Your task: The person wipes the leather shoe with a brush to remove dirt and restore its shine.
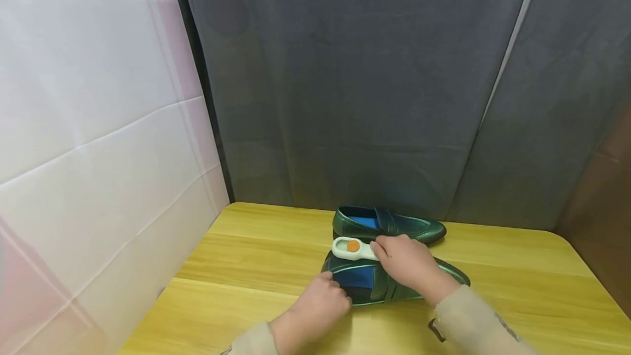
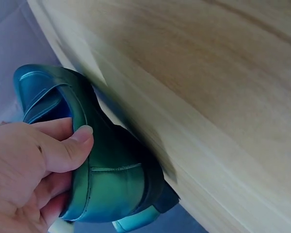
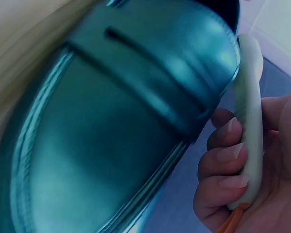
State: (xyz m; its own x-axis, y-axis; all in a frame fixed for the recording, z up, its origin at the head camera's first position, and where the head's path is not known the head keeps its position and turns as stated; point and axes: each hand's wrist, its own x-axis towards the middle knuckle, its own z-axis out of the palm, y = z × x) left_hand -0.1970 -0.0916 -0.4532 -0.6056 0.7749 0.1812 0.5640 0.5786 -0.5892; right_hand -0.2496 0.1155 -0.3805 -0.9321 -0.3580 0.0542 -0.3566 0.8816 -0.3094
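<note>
A shiny green loafer (image 1: 389,289) with a blue insole lies on the table, toe pointing right. My left hand (image 1: 320,304) pinches its collar near the heel, the thumb (image 2: 80,141) on the outer side and the other fingers inside. In my right hand (image 1: 406,262) is a white-handled brush (image 1: 350,249) with an orange oval on its head and an orange cord (image 3: 233,221) at its end. The fingers (image 3: 225,160) curl round the handle, and the brush head is at the loafer's far side. Behind it stands the matching loafer (image 1: 419,229), also toe to the right.
The yellow wood-grain table (image 1: 256,256) ends at a dark grey fabric wall (image 1: 345,97) close behind the far loafer. A white panel (image 1: 98,97) rises on the left, and a brown surface (image 1: 606,207) borders the right.
</note>
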